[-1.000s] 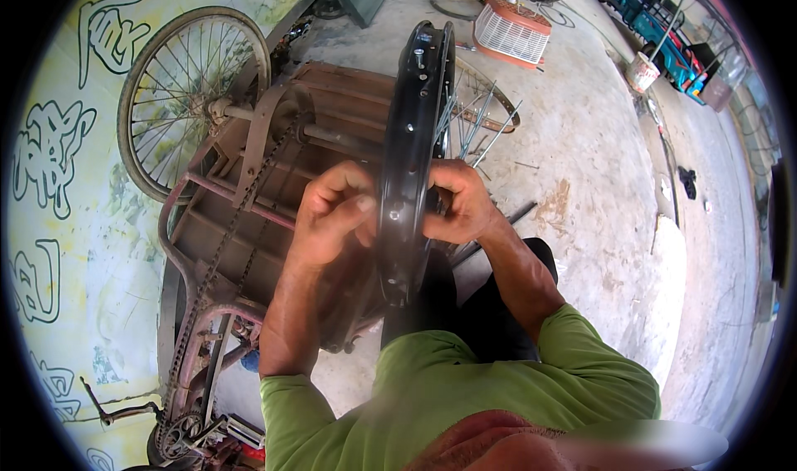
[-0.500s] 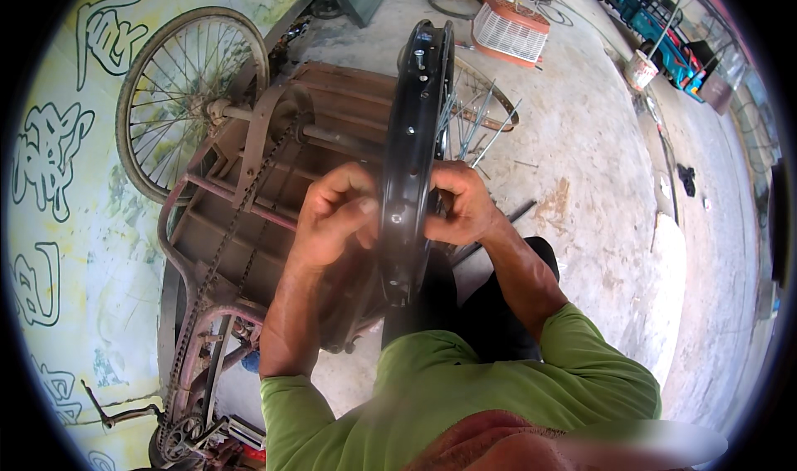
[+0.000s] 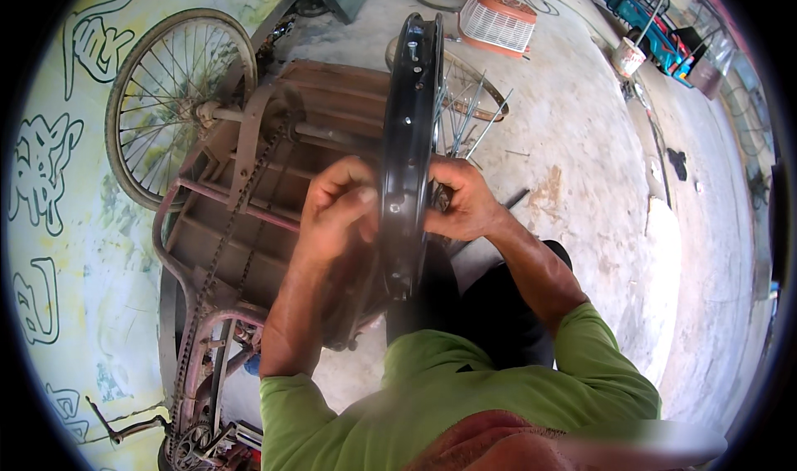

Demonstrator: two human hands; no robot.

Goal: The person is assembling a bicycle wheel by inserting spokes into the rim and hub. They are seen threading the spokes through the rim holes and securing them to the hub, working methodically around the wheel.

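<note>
A black wheel rim [image 3: 398,151] stands upright, nearly edge-on, between my hands and above my lap. Small metal fittings show in its holes. My left hand [image 3: 339,201] is closed against its left side, thumb and fingers curled together. On the opposite side, my right hand [image 3: 463,198] is closed with thumb and index finger bent toward the rim. The rim hides the fingertips of both hands, so what they pinch cannot be made out. Loose-looking silver spokes [image 3: 476,126] fan out just beyond my right hand.
An overturned rusty tricycle cart [image 3: 241,230] lies at left, with a spoked wheel [image 3: 183,105] and a chain. Behind the black rim is another old rim [image 3: 490,89]. Farther off stand a white-and-orange basket [image 3: 498,24], a bucket [image 3: 628,57] and a blue vehicle [image 3: 643,22].
The whole view has shifted slightly, with the background sliding left. The rim's top leans a little farther left in the picture. Both hands keep almost the same pose beside the rim.
</note>
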